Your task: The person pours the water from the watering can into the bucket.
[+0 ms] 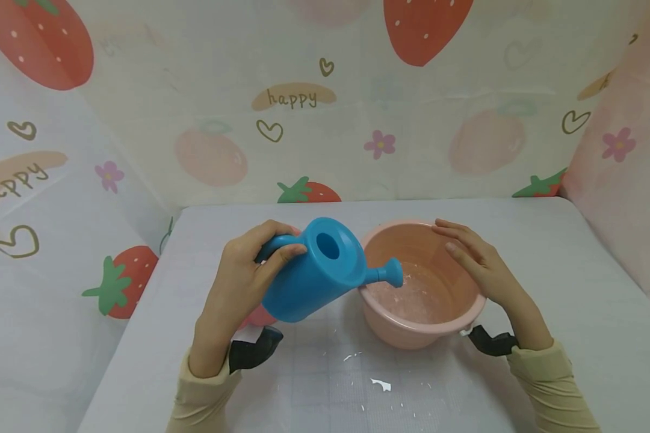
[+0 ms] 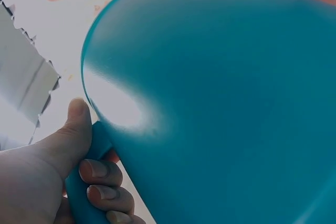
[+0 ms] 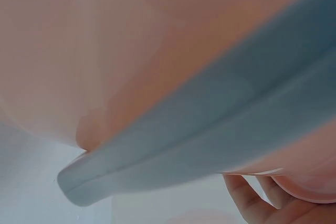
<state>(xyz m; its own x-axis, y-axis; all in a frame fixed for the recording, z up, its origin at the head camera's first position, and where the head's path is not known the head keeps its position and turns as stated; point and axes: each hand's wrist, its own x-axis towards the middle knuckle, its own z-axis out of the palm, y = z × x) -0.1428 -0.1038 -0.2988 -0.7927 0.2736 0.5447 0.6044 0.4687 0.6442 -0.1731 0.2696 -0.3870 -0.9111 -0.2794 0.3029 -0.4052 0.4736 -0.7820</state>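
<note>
In the head view my left hand (image 1: 249, 270) grips the handle of a blue watering can (image 1: 303, 282), thumb near its top. The can tilts right, its spout (image 1: 384, 273) reaching over the near-left rim of a pink basin (image 1: 406, 331). Glints show on the basin's bottom; no stream leaves the spout. The left wrist view shows curled fingers (image 2: 107, 192) around the handle (image 2: 84, 198), beside the can's large body (image 2: 210, 98). My right hand (image 1: 479, 261) holds the basin's right rim, thumb on the inner side. In the right wrist view its fingers (image 3: 252, 203) show below the basin wall (image 3: 52, 40).
A pink object (image 1: 260, 316) sits mostly hidden behind the can. Shiny wet patches (image 1: 381, 385) lie on the white table (image 1: 314, 397) in front of the basin. A printed cloth (image 1: 411, 156) hangs behind and at both sides. A black wrist mount (image 1: 254, 349) sticks out below my left hand.
</note>
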